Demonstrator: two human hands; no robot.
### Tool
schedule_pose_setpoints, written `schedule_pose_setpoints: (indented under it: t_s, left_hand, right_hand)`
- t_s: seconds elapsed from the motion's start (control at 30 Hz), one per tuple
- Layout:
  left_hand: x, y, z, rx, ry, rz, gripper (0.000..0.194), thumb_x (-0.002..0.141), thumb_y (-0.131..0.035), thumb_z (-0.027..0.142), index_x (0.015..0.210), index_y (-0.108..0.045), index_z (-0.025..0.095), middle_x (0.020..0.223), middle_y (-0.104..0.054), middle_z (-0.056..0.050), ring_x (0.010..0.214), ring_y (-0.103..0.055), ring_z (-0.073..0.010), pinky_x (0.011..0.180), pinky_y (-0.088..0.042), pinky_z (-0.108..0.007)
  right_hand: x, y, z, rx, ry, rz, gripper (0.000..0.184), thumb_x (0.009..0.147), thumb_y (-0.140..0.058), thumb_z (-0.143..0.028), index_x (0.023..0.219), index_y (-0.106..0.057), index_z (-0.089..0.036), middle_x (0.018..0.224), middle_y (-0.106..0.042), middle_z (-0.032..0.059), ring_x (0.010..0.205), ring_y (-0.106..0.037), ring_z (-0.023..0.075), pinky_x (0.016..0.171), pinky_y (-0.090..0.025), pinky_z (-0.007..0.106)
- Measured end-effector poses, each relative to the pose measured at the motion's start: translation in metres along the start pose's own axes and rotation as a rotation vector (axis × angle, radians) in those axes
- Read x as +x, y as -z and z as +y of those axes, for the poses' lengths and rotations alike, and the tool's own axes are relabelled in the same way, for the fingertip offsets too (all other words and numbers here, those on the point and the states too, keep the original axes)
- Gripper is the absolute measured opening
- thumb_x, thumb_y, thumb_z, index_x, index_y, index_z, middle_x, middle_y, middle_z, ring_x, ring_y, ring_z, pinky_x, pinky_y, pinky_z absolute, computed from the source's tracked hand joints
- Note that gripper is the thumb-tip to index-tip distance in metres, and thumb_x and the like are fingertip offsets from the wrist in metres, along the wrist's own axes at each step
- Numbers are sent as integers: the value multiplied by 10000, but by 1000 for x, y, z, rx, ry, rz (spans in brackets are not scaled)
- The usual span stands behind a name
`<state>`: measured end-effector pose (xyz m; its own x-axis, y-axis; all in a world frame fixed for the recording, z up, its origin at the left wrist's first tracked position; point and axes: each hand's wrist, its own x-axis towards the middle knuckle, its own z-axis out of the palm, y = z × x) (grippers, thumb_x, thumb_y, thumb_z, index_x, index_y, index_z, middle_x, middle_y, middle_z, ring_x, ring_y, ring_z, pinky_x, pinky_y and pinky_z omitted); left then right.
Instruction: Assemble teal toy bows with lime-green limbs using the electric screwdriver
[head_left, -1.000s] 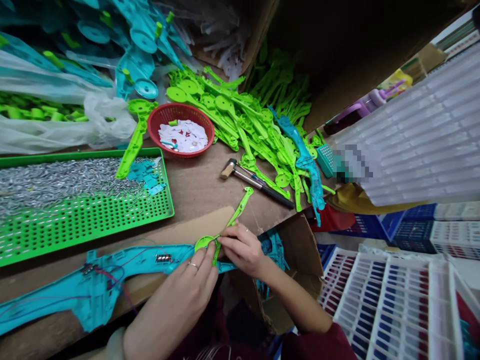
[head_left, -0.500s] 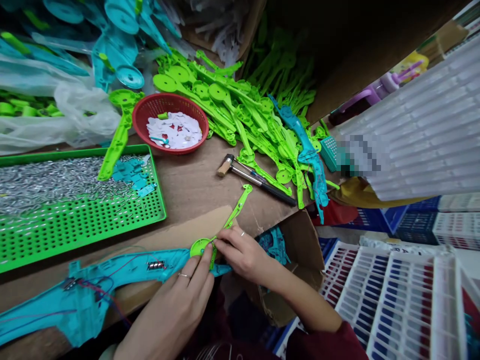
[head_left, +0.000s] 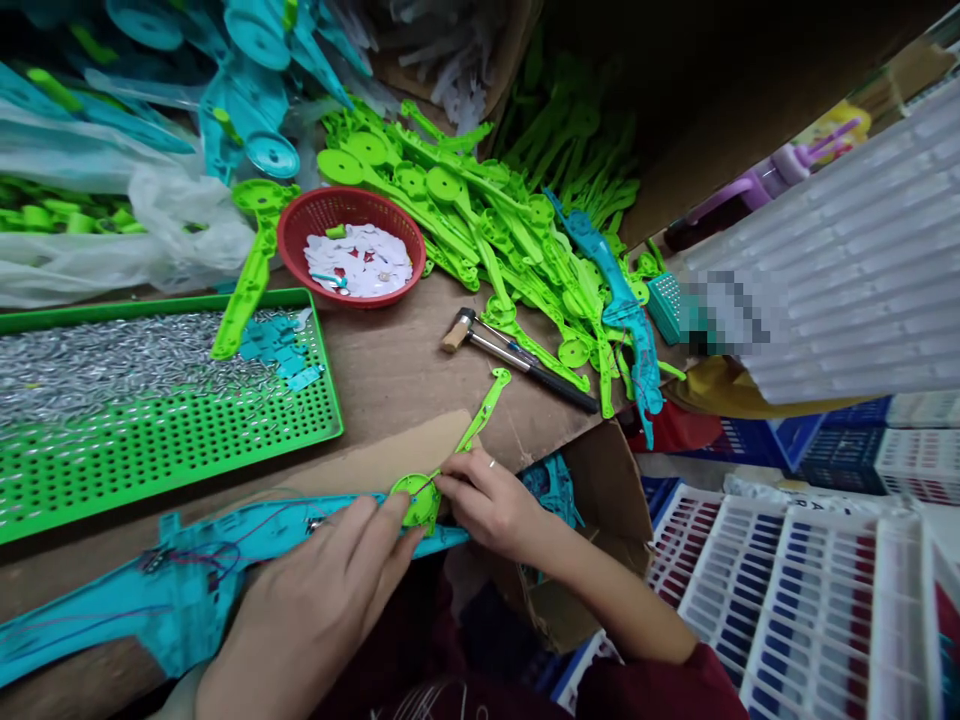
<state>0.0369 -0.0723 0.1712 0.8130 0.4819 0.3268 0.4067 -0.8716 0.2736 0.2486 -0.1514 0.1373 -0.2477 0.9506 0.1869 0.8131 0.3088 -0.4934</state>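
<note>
The green arm (head_left: 450, 455) looks light, stiff, thin plastic (likely bendable along its length), best held at its round disc end. It lies at 6 o'clock on the table (head_left: 390, 370), over the blue shell (head_left: 225, 560). The right hand (head_left: 491, 500) pinches it; the left hand (head_left: 322, 590) presses flat, fingers extended.

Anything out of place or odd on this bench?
One green arm piece lies tilted half across the rim of the green perforated tray, over the metal pins. A lone teal part sits atop the green parts pile.
</note>
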Motion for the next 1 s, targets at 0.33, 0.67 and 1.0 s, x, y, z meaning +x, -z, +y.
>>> schedule_pose_setpoints:
  t_s: [0.33, 0.67, 1.0]
  left_hand:
    - [23, 13, -4, 25, -88, -137, 311, 939, -360, 81, 837, -640, 173, 918, -581, -105, 815, -557, -273, 663, -433, -384]
    - [0, -16, -1, -3, -304, -91, 284, 932, -412, 16, 939, -678, 114, 967, -650, -106, 957, -577, -276, 836, -440, -437]
    - [1, -16, -4, 44, -316, -42, 369, 935, -328, -7, 954, -686, 84, 1015, -683, -135, 967, -614, -271, 832, -458, -437]
  right_hand:
    - [-3, 2, 3, -25, 54, 14, 336, 932, -502, -85, 1264, -544, -117, 1112, -645, 166, 1062, -608, 209, 862, -570, 325]
    - [-12, -7, 7, -11, 79, 169, 259, 936, -518, -78, 1186, -586, -95, 1096, -652, 166, 1050, -611, 207, 890, -573, 332]
    - [7, -5, -4, -39, -115, 118, 104, 971, -539, -219, 901, -598, -169, 921, -620, 84, 862, -582, 177, 770, -520, 296]
